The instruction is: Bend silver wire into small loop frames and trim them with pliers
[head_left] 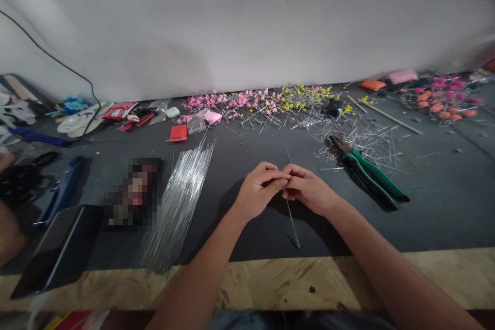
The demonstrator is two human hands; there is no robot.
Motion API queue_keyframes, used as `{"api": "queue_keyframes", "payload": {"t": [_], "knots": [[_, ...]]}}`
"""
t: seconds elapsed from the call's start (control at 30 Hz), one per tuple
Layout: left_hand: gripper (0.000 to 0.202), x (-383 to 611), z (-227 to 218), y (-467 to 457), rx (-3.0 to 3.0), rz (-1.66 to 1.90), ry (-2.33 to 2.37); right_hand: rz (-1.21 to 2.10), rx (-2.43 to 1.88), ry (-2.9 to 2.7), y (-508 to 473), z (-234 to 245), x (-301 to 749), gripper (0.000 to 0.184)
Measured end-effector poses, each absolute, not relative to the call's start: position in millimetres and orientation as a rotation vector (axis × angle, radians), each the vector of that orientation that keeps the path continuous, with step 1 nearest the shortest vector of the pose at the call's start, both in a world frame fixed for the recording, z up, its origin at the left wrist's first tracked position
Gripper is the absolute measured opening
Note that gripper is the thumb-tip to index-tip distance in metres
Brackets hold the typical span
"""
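My left hand [257,191] and my right hand [309,190] meet over the dark mat, fingertips pinched together on one thin metal wire [291,216]. The wire runs from above the fingers down toward me and ends in a small tip near the mat's front edge. A bundle of straight silver wires [180,201] lies just left of my left hand. Green-handled pliers [367,172] lie to the right of my right hand, untouched.
Pink-tipped wires [235,103] and yellow-tipped wires [305,94] are heaped along the wall. Orange and pink beads [441,100] sit far right, with wooden sticks [386,116] nearby. A dark tablet [58,247] and blue tool [64,188] lie left. The chipboard table edge [270,283] runs in front.
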State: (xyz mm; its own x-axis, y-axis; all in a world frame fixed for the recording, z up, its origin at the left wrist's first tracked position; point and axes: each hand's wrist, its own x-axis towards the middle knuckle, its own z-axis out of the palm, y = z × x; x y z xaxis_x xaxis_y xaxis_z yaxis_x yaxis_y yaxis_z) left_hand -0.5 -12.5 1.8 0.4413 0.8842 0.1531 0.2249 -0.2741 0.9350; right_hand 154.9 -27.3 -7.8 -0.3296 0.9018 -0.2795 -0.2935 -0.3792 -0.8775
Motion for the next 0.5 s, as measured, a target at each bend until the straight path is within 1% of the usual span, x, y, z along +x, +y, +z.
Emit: {"api": "queue_keyframes", "payload": {"t": [0.17, 0.3, 0.5], "knots": [[0.023, 2, 1, -13, 1.576, 0.889, 0.911, 1.773, -1.000, -0.837, -28, -8, 150, 0.011], [0.026, 5, 3, -14, 1.377, 0.869, 0.913, 1.702, -1.023, -0.810, -29, -5, 149, 0.010], [0.016, 13, 3, -19, 1.073, 0.848, 0.759, 1.564, -1.033, -0.722, -27, -6, 152, 0.010]]}}
